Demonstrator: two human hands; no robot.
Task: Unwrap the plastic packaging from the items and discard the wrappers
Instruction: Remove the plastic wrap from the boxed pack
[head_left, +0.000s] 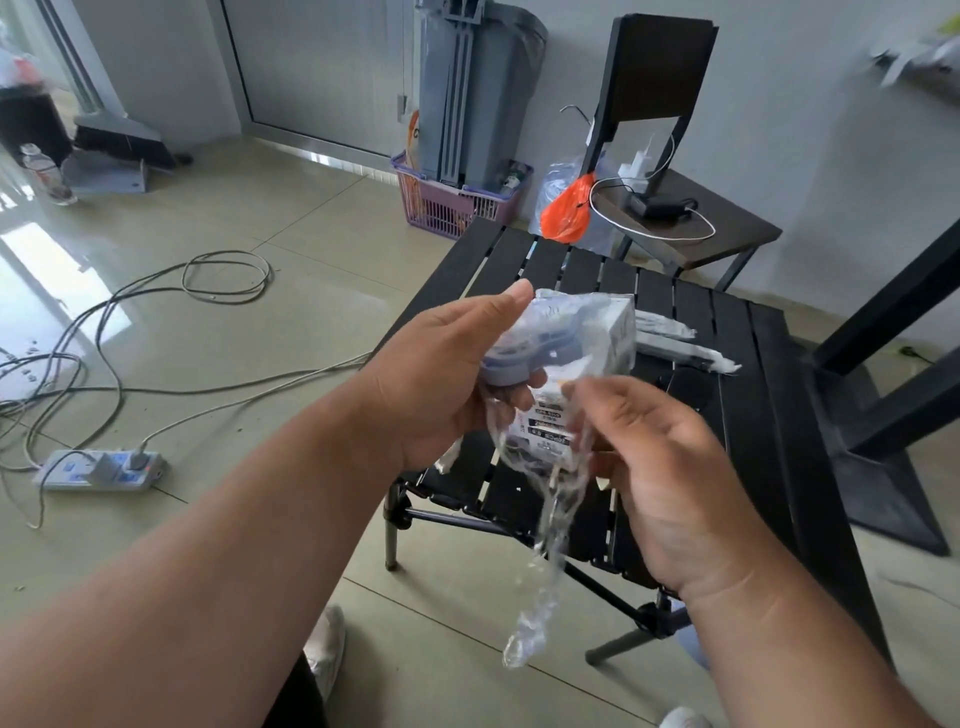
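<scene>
The right hand (670, 478) is nearest, just above the near edge of the black slatted table (748, 415); its fingers pinch the clear wrapper (545, 519), which trails down in a twisted strand past the table's edge. Just beyond, the left hand (441, 379) grips the item (576, 338), a blue-and-white object held above the table, thumb on top and fingers curled beneath. The wrapper covers part of the item, and its printed label is too blurred to read. On the table behind the item lie two wrapped white pieces (675, 340), partly hidden by it. Past the table's far corner a purple basket (447, 202) holds a grey upright thing, its top cut off by the frame. Right of the basket, an orange bag (566, 210) hangs beside a chair (691, 208) carrying a charger and cable.
</scene>
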